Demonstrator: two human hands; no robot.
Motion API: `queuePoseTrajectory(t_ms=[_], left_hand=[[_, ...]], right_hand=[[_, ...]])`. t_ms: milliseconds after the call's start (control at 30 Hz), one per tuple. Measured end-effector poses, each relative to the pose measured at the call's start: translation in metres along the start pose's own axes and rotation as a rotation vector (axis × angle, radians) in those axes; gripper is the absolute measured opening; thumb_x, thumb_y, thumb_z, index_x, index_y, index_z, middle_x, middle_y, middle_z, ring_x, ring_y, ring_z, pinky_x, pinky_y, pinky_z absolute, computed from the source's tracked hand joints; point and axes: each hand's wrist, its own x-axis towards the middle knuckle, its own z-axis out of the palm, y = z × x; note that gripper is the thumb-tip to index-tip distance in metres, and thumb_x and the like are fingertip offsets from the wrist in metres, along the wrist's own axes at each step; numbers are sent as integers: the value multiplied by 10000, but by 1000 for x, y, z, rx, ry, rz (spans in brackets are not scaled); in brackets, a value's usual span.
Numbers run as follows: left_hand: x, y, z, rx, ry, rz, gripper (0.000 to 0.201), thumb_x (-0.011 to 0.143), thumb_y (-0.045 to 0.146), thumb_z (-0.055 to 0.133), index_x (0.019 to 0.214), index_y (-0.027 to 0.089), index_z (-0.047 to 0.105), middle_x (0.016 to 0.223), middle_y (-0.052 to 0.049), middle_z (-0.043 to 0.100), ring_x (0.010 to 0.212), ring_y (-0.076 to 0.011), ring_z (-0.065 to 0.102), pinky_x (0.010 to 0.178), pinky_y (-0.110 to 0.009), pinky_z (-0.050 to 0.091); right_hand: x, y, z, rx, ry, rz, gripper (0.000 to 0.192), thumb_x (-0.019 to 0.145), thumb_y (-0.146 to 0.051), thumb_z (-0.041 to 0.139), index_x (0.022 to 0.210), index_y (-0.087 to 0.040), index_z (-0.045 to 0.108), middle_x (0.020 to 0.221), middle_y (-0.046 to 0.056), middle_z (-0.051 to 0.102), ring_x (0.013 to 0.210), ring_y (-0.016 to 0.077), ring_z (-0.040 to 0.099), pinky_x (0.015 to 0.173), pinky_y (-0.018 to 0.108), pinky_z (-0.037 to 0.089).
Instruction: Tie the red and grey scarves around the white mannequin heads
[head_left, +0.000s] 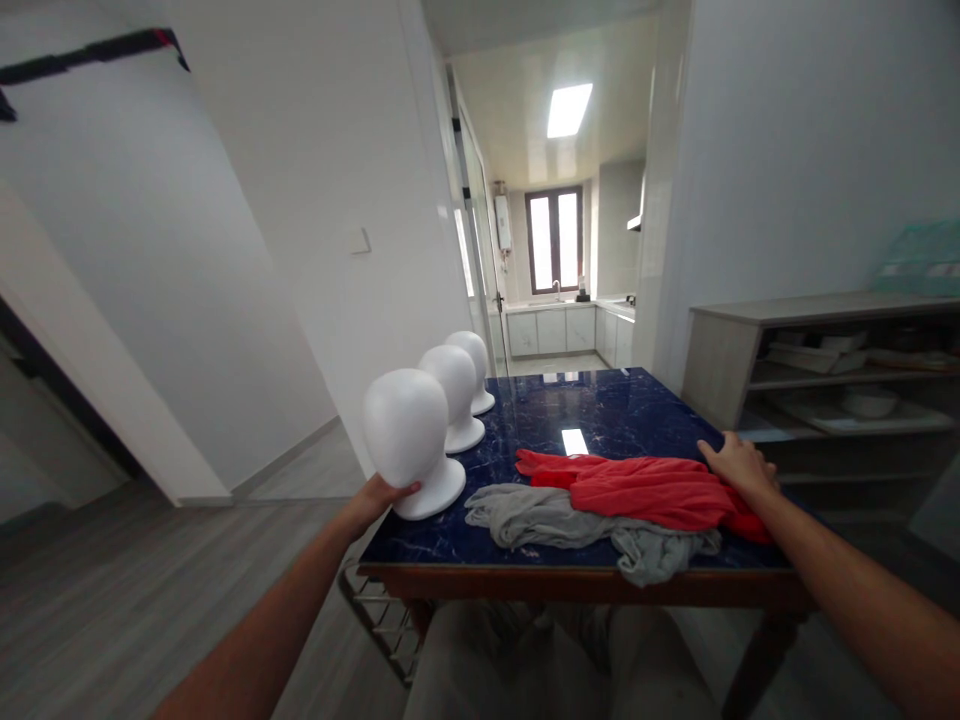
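Your left hand [381, 497] sits at the near left corner of the table [600, 410], fingers curled against the base of the nearest foam head [411, 440]; the thumb lies along the base's front edge, and you cannot tell from here how far the fingers wrap behind it. That head stands upright, directly above and just right of the hand, so the left is plainly the nearer one to it. Behind it a second foam head [454, 395] and a third foam head [474, 370] run away from you in a row along the left edge, each close beside the next.

Moving right, a grey cloth [555, 520] lies crumpled near the front edge, its long axis running left to right, one end hanging slightly over the edge. A red cloth [645, 490] lies over its far side, also stretched left to right.

Your right hand [739, 462] rests flat, fingers spread loosely, at the red cloth's right end, touching it, pinching nothing. A shelf unit [825, 370] stands beyond.
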Motion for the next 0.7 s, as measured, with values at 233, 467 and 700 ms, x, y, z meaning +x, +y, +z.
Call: queuePoseTrajectory(t_ms=[233,467,700], left_hand=[[-3,2,10,-28,1,17,1090,576,736,888,1449,134,638,1461,-225,658,1364,-440,610,1207,-569,439],[-10,11,13,-4,23,55,1063,580,748,870,1435,153,655,1395,-209,706,1317,-458,639,1171,-596,473],[-13,10,12,22,11,22,1050,571,794,849,1385,151,685,1402,-209,702,1340,-452,625,1194,-579,453]], right_hand=[[0,-1,-1,-6,-12,5,812,991,-716,356,1514,-118,521,1445,272,584,1319,473,588,1085,644,456],[2,1,0,-7,4,-9,797,991,-709,374,1501,-120,541,1414,280,602,1293,478,604,1060,660,467],[0,0,1,-3,4,-3,795,998,-696,381,1504,-102,530,1433,287,584,1323,473,586,1075,647,455]])
